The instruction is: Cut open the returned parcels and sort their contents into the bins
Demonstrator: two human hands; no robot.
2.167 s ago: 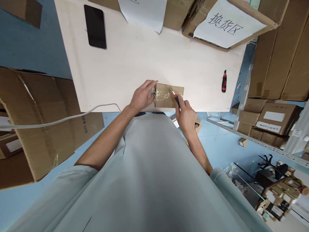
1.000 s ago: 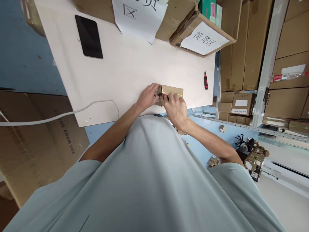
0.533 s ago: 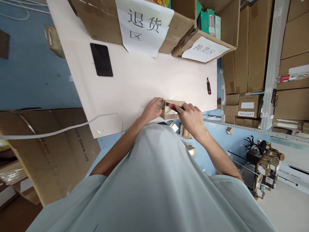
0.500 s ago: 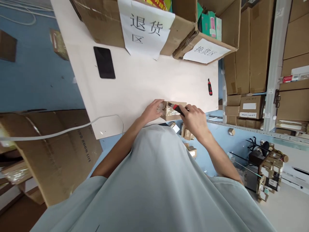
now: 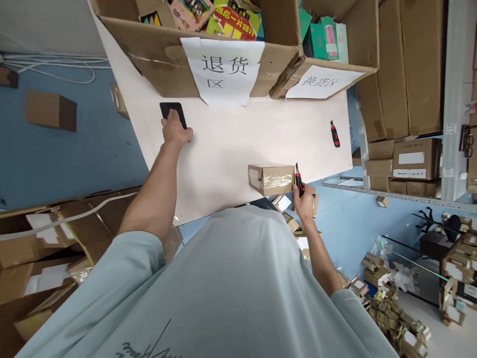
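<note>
At the left of the table, my left hand (image 5: 176, 129) is over a black phone (image 5: 178, 108), its fingers at one edge and its thumb at the other, gripping it. The phone's upper part shows beyond my fingers. My right hand (image 5: 304, 200) is closed round the handle of a red and black utility knife (image 5: 299, 182), whose blade points away from me. Just left of that knife, a small taped cardboard box (image 5: 278, 180) rests at the table's near edge. Clear tape shines on its near side.
Two large open cartons with paper signs stand along the far side: one (image 5: 164, 87) holds books, the other (image 5: 367, 47) green boxes. A second utility knife (image 5: 335, 134) lies at right on the white table (image 5: 231, 134). Small parcels (image 5: 391, 313) are heaped on the floor at right.
My left hand has left the box and reached out to the phone. My right hand has drawn the knife off the box to its right side. The view has shifted a little.
</note>
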